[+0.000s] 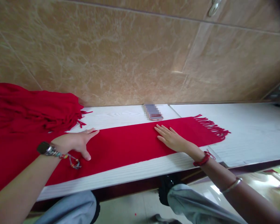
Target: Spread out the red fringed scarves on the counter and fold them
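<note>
A long red scarf lies spread along the white bench, its fringed end pointing right. My left hand rests on the scarf toward the left, thumb and fingers apart. Farther right, my right hand lies flat on the cloth with its fingers stretched out. Neither hand grips anything. The scarf's left part runs out of view under and beside my left forearm.
A heap of red fringed cloth sits at the far left. Against the tiled wall a phone lies on the white bench top. My knees are below the front edge.
</note>
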The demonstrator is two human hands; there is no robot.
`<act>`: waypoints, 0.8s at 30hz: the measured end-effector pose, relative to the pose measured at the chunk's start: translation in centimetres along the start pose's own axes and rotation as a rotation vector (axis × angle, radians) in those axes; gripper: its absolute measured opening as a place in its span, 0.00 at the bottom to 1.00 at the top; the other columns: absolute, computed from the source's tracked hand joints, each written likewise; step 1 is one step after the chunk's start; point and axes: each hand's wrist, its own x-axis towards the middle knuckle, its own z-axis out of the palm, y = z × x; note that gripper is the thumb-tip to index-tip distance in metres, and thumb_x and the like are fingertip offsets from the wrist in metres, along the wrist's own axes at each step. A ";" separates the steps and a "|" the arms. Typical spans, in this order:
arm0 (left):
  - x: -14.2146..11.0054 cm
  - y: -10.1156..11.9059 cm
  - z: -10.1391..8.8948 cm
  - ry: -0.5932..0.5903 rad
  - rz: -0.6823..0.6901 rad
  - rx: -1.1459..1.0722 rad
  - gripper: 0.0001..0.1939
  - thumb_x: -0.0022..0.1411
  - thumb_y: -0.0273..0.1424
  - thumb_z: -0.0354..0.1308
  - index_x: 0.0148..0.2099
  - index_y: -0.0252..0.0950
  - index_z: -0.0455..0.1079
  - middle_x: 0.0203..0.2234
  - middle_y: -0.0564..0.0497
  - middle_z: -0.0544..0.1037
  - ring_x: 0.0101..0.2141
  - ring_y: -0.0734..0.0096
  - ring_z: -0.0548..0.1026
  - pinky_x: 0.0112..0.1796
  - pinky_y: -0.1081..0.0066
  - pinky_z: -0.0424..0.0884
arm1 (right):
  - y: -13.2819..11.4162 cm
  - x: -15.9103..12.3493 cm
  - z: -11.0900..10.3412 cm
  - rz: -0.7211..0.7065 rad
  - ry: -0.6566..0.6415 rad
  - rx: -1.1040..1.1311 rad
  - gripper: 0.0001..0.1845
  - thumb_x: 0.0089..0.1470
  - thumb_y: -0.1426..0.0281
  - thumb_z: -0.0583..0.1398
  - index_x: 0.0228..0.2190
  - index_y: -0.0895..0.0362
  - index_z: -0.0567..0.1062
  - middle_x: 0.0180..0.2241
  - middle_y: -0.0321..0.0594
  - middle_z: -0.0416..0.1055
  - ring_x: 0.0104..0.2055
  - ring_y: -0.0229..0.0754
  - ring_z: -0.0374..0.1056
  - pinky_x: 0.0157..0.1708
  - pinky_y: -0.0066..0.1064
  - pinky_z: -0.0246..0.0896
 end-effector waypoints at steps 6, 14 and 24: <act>0.7 1.3 -0.1 0.085 -0.104 0.059 0.55 0.29 0.31 0.66 0.62 0.29 0.49 0.60 0.40 0.50 0.56 0.42 0.54 0.52 0.61 0.57 | 9.4 -3.3 1.2 0.280 -0.007 -0.051 0.24 0.60 0.66 0.41 0.56 0.54 0.57 0.60 0.47 0.47 0.62 0.53 0.40 0.51 0.59 0.44; 1.0 11.8 -2.8 0.030 0.329 -0.031 0.39 0.54 0.40 0.52 0.64 0.34 0.41 0.62 0.45 0.39 0.60 0.63 0.43 0.56 0.67 0.46 | 7.6 -1.8 -1.6 0.344 -0.013 -0.017 0.23 0.60 0.66 0.43 0.53 0.60 0.61 0.59 0.53 0.49 0.61 0.56 0.40 0.51 0.61 0.43; 4.2 15.1 0.2 0.130 0.431 -0.044 0.49 0.52 0.60 0.38 0.65 0.33 0.32 0.62 0.45 0.31 0.60 0.58 0.29 0.56 0.51 0.33 | -4.2 -0.7 -2.5 -0.070 0.015 0.104 0.31 0.59 0.57 0.44 0.58 0.63 0.51 0.60 0.50 0.46 0.62 0.49 0.39 0.56 0.48 0.42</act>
